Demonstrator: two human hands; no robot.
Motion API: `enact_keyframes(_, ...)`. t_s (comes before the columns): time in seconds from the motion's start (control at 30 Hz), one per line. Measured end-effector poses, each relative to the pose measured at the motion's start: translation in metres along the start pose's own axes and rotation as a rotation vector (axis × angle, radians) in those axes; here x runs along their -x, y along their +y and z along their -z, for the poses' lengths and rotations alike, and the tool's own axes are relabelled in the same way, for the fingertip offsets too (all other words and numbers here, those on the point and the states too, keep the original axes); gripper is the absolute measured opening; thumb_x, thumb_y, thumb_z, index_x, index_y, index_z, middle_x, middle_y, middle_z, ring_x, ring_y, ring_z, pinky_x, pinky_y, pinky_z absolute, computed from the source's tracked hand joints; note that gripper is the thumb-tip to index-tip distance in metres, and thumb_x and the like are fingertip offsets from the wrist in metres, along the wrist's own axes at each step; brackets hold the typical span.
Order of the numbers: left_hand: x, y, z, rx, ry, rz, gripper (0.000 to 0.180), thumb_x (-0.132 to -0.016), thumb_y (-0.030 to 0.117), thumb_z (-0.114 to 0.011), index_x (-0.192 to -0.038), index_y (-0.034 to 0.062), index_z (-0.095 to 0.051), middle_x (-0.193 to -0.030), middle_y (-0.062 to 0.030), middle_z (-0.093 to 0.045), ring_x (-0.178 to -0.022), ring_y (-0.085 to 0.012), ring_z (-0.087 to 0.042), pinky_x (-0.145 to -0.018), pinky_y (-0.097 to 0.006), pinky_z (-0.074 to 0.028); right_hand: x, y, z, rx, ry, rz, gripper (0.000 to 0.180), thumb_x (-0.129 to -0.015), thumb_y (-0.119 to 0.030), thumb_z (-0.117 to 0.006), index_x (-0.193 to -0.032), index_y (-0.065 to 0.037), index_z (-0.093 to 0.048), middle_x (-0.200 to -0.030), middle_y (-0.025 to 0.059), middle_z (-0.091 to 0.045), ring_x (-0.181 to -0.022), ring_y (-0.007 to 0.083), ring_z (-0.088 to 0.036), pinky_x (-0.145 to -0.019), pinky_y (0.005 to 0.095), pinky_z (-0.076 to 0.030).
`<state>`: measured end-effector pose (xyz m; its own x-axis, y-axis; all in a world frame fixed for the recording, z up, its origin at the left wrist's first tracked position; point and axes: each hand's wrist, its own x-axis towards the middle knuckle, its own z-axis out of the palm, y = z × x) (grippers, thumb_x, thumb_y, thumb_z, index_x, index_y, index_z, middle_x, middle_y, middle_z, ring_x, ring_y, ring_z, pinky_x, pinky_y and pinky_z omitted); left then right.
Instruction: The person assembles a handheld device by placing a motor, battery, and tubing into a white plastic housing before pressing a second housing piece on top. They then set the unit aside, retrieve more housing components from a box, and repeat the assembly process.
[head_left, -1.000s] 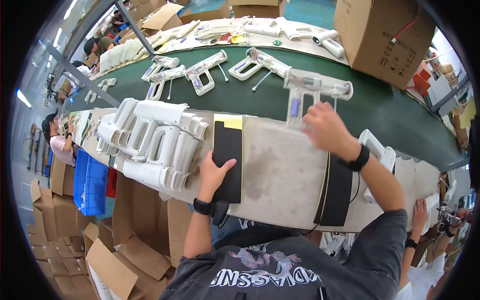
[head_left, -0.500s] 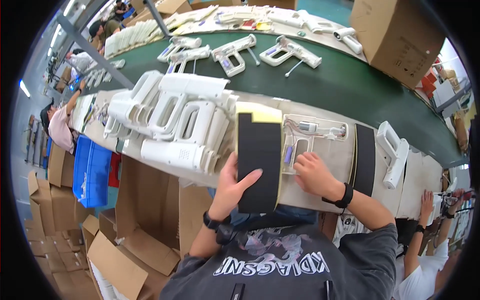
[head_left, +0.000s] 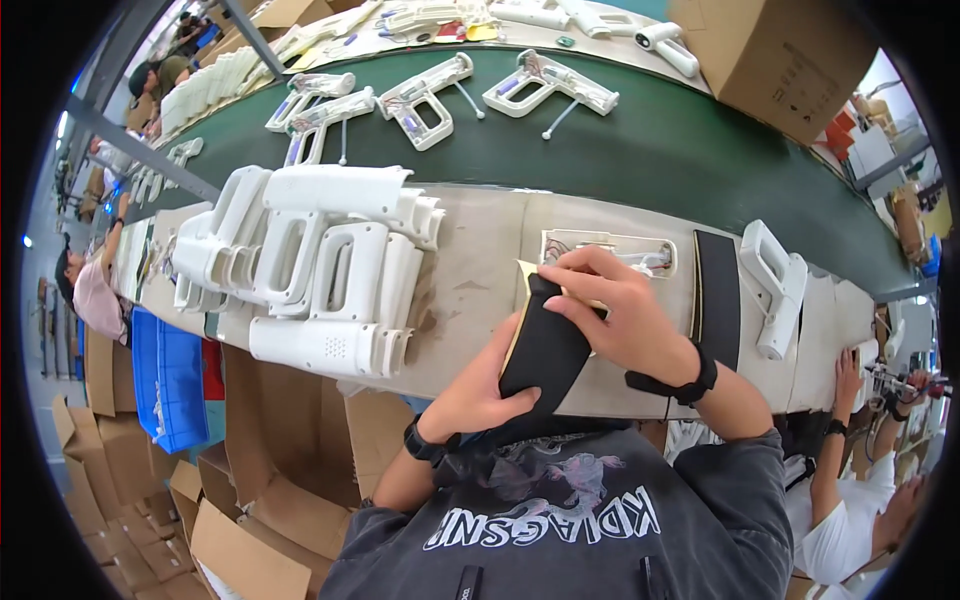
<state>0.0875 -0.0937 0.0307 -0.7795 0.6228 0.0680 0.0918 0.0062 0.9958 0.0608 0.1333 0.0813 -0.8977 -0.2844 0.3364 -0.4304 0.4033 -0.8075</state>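
A black foam sheet (head_left: 546, 352) with pale yellow backing paper is held tilted in front of my body. My left hand (head_left: 487, 388) grips its lower left side, thumb across the black face. At the top corner, my right hand (head_left: 622, 312) pinches the sheet's edge between thumb and fingers. Just beyond the hands lies an open white gun-shaped housing half (head_left: 660, 258) with wires and parts inside, partly hidden by my right hand. More black foam sheets (head_left: 716, 300) lie to its right, beside a white handled housing (head_left: 775, 290).
Stacked white housings (head_left: 325, 265) stand to the left on the bench (head_left: 470, 285). Behind runs a green belt (head_left: 420, 165) carrying several gun-shaped housings. A blue bin (head_left: 170, 385) and open cartons (head_left: 250, 545) are at lower left. A co-worker's hand (head_left: 848, 382) is at the right.
My right hand has moved from the open housing to the foam sheet's top corner and pinches it. The sheet has tilted and its strip of yellow backing at the top no longer shows broadly.
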Motion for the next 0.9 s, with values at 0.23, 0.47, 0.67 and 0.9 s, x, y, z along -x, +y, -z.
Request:
enact_keyframes(0.23, 0.011, 0.017, -0.005, -0.193, -0.113, 0.190, 0.057, -0.097, 0.019, -0.071, -0.144, 0.0059, -0.043, -0.100, -0.0227, -0.072, -0.094, -0.0411, -0.073, -0.078, -0.043, -0.057, 0.041, 0.010, 0.003, -0.061, -0.206, -0.006, 0.039, -0.085, -0.008, -0.080, -0.123, -0.004, -0.072, -0.107, 0.0105, -0.065, -0.093, 0.0263, -0.063, -0.081, 0.0369, -0.053)
enact_keyframes(0.47, 0.010, 0.021, -0.012, -0.280, -0.224, 0.287, 0.045, -0.095, 0.018, -0.072, -0.134, 0.0069, -0.051, -0.098, -0.0216, -0.072, -0.087, -0.0446, -0.069, -0.074, -0.047, -0.055, 0.055, 0.008, 0.005, 0.001, -0.354, -0.047, 0.055, -0.087, -0.011, -0.079, -0.139, -0.007, -0.061, -0.105, 0.0099, -0.058, -0.095, 0.0267, -0.058, -0.080, 0.0376, -0.052)
enact_keyframes(0.67, 0.009, 0.014, -0.012, -0.210, -0.280, 0.198, 0.046, -0.093, 0.016, -0.075, -0.132, 0.0046, -0.054, -0.101, -0.0206, -0.070, -0.084, -0.0395, -0.070, -0.073, -0.040, -0.054, 0.047, 0.028, 0.020, -0.621, -0.484, -0.412, 0.039, -0.087, -0.009, -0.082, -0.124, -0.003, -0.072, -0.099, 0.0051, -0.063, -0.087, 0.0133, -0.062, -0.081, 0.0303, -0.052)
enact_keyframes(0.9, 0.018, -0.005, -0.008, 0.139, -0.023, 0.271, 0.055, -0.099, 0.012, -0.068, -0.147, 0.0024, -0.042, -0.120, -0.0144, -0.069, -0.107, -0.0222, -0.069, -0.091, -0.034, -0.054, 0.014, 0.078, 0.045, -0.186, -0.088, -0.391, 0.032, -0.079, -0.002, -0.085, -0.109, -0.003, -0.075, -0.101, 0.0058, -0.068, -0.090, 0.0149, -0.064, -0.079, 0.0294, -0.051)
